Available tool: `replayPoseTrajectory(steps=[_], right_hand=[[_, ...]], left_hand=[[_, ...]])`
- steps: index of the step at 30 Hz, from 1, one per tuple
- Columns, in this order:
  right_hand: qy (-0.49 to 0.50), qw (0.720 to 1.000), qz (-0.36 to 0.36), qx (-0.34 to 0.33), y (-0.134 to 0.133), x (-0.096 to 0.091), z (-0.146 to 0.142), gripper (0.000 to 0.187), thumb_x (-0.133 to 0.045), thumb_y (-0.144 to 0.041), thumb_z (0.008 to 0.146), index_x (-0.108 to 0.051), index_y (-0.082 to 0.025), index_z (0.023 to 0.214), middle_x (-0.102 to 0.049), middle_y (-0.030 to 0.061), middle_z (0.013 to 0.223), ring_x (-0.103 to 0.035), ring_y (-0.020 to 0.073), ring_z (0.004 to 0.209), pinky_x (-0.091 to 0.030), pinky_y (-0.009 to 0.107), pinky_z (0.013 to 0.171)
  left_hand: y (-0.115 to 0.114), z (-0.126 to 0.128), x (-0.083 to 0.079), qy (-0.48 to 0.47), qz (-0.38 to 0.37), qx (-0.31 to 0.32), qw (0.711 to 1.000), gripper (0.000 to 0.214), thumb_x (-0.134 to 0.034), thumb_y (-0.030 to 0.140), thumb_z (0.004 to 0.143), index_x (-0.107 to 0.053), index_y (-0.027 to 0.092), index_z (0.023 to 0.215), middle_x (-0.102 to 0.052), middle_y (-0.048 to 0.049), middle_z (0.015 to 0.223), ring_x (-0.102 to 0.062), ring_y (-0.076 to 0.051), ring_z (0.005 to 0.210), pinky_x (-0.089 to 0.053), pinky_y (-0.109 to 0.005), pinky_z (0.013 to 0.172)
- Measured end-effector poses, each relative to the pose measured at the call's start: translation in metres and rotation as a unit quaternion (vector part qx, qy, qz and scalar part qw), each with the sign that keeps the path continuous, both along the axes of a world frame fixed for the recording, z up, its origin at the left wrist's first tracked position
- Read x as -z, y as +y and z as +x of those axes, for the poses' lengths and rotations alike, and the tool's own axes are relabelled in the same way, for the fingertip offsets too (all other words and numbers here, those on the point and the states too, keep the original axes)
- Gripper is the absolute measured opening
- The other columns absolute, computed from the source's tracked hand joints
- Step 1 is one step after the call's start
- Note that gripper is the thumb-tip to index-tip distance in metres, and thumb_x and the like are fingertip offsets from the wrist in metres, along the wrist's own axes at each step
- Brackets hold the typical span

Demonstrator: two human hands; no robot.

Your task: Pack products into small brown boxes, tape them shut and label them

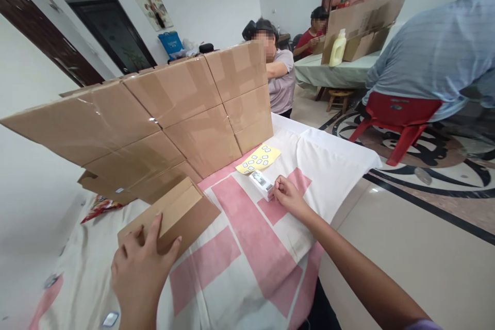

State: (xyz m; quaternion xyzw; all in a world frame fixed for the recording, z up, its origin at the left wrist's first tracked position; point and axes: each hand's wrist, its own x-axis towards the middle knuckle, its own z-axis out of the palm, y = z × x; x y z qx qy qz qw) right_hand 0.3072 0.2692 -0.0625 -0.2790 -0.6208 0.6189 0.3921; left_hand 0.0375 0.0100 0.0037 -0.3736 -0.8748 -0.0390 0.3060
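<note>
The right hand (288, 195) curls small at the little white box (262, 184), by the yellow sheet (273, 155); I can't tell if it pinches anything. Soft fingers should work best. The left hand (139, 263) spreads wide on the brown box (176, 209); gentle pressing should steady it.

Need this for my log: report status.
Left hand on near carton; right hand at white box; yellow sheet at white box's far end.

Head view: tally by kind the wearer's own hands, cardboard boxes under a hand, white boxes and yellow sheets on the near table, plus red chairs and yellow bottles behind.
Hands, left hand and right hand: 2
Cardboard box: 1
White box: 1
Yellow sheet: 1
Red chair: 1
Yellow bottle: 1
Total: 7
</note>
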Motion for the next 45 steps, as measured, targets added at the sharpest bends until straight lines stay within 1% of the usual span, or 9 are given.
replayPoseTrajectory(steps=[7, 13, 19, 22, 25, 29, 32, 39, 45], right_hand=[[0.0, 1.0, -0.011, 0.003, -0.004, 0.004, 0.002, 0.028, -0.061, -0.029, 0.084, -0.034, -0.025, 0.08, -0.068, -0.0001, 0.068, -0.068, 0.0181, 0.069, -0.042, 0.025, 0.057], [0.018, 1.0, -0.011, -0.005, -0.009, 0.006, 0.008, 0.018, -0.055, -0.026, 0.087, -0.037, -0.025, 0.086, -0.06, -0.0032, 0.066, -0.068, 0.019, 0.077, -0.039, 0.024, 0.058], [0.007, 1.0, 0.001, -0.001, -0.012, 0.001, 0.009, 0.014, -0.054, -0.023, 0.083, -0.043, -0.025, 0.091, -0.058, -0.0058, 0.06, -0.066, 0.0166, 0.068, -0.042, 0.025, 0.06], [-0.02, 0.998, -0.059, 0.012, -0.011, -0.002, 0.009, 0.021, -0.057, -0.028, 0.077, -0.04, -0.025, 0.09, -0.058, -0.0076, 0.054, -0.061, 0.0152, 0.05, -0.04, 0.023, 0.049], [-0.047, 0.989, -0.139, 0.006, -0.007, -0.002, 0.009, 0.029, -0.06, -0.03, 0.07, -0.038, -0.026, 0.089, -0.059, -0.0082, 0.05, -0.054, 0.0137, 0.036, -0.029, 0.02, 0.036], [-0.07, 0.985, -0.156, -0.005, -0.004, -0.003, 0.009, 0.032, -0.066, -0.03, 0.069, -0.043, -0.024, 0.09, -0.064, -0.0036, 0.053, -0.058, 0.0146, 0.037, -0.023, 0.019, 0.031], [-0.109, 0.98, -0.166, -0.008, -0.003, -0.004, 0.009, 0.029, -0.07, -0.034, 0.073, -0.046, -0.023, 0.084, -0.067, -0.0005, 0.055, -0.054, 0.0118, 0.034, -0.023, 0.019, 0.032], [-0.142, 0.978, -0.153, -0.018, 0.0, -0.002, 0.009, 0.024, -0.068, -0.038, 0.079, -0.057, -0.018, 0.072, -0.073, 0.0055, 0.064, -0.049, 0.0076, 0.033, -0.028, 0.02, 0.034], [-0.114, 0.987, -0.108, -0.025, -0.001, 0.003, 0.01, 0.033, -0.064, -0.045, 0.081, -0.06, -0.017, 0.063, -0.071, 0.0053, 0.061, -0.044, 0.0066, 0.032, -0.031, 0.022, 0.036]], left_hand=[[-0.001, 0.001, 0.003, -0.029, 0.024, 0.003, 0.999, 0.068, -0.054, 0.054, 0.088, -0.045, 0.031, 0.151, -0.048, -0.0137, 0.142, -0.053, -0.036, 0.113, -0.044, -0.049, 0.097], [-0.001, 0.002, 0.003, -0.02, 0.031, 0.009, 0.999, 0.065, -0.052, 0.055, 0.09, -0.048, 0.029, 0.149, -0.047, -0.0141, 0.144, -0.052, -0.036, 0.119, -0.044, -0.048, 0.1], [0.002, 0.009, -0.001, -0.016, 0.047, 0.002, 0.999, 0.06, -0.048, 0.056, 0.093, -0.052, 0.027, 0.146, -0.051, -0.0133, 0.141, -0.053, -0.035, 0.119, -0.045, -0.046, 0.101], [0.004, 0.011, -0.003, -0.025, 0.057, -0.005, 0.998, 0.06, -0.05, 0.055, 0.092, -0.053, 0.028, 0.145, -0.05, -0.0125, 0.142, -0.053, -0.035, 0.118, -0.045, -0.047, 0.101], [0.004, 0.011, -0.004, -0.033, 0.051, -0.003, 0.998, 0.06, -0.051, 0.054, 0.091, -0.053, 0.029, 0.145, -0.051, -0.0123, 0.141, -0.052, -0.035, 0.119, -0.045, -0.047, 0.101], [0.004, 0.009, -0.002, -0.041, 0.055, -0.005, 0.998, 0.061, -0.052, 0.055, 0.09, -0.052, 0.029, 0.146, -0.05, -0.0122, 0.142, -0.052, -0.035, 0.119, -0.044, -0.047, 0.101], [0.003, 0.008, 0.0, -0.041, 0.053, 0.003, 0.998, 0.061, -0.052, 0.053, 0.09, -0.051, 0.029, 0.147, -0.049, -0.0122, 0.143, -0.051, -0.035, 0.122, -0.043, -0.048, 0.102], [0.003, 0.008, -0.002, -0.033, 0.048, 0.002, 0.998, 0.06, -0.047, 0.054, 0.093, -0.051, 0.028, 0.147, -0.05, -0.0133, 0.142, -0.051, -0.035, 0.121, -0.043, -0.046, 0.1], [0.004, 0.007, -0.002, -0.035, 0.041, -0.001, 0.999, 0.061, -0.05, 0.055, 0.091, -0.052, 0.029, 0.146, -0.05, -0.0129, 0.14, -0.052, -0.034, 0.116, -0.043, -0.045, 0.1]])
